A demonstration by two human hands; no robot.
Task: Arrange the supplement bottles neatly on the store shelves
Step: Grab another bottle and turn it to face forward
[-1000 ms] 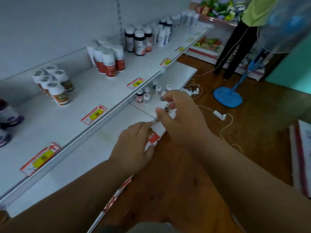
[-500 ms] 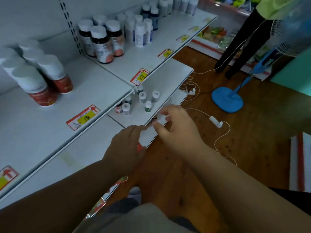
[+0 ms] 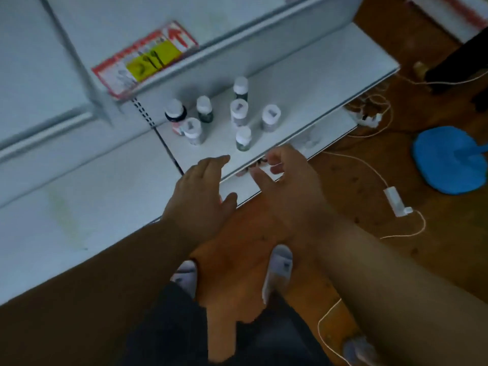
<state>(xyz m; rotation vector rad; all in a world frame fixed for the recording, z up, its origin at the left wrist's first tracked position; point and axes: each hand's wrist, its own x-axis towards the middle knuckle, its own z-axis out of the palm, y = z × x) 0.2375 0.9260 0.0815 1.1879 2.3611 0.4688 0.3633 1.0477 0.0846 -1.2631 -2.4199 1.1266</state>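
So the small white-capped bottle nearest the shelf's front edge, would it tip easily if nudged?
Probably. The front bottle looks tall for its narrow base, so a push near the cap could topple it. It seems small and light. Once down, its round body may roll off the shelf.

Seven small bottles (image 3: 239, 116) crowd the left part of the lower shelf (image 3: 311, 85), its right part bare, while the upper shelf (image 3: 237, 33) overhangs the back row, leaving the front edge open to reach.

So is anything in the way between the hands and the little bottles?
Nothing visible. The left hand and right hand hover at the shelf edge, both empty, with bare shelf between them and the nearest bottle.
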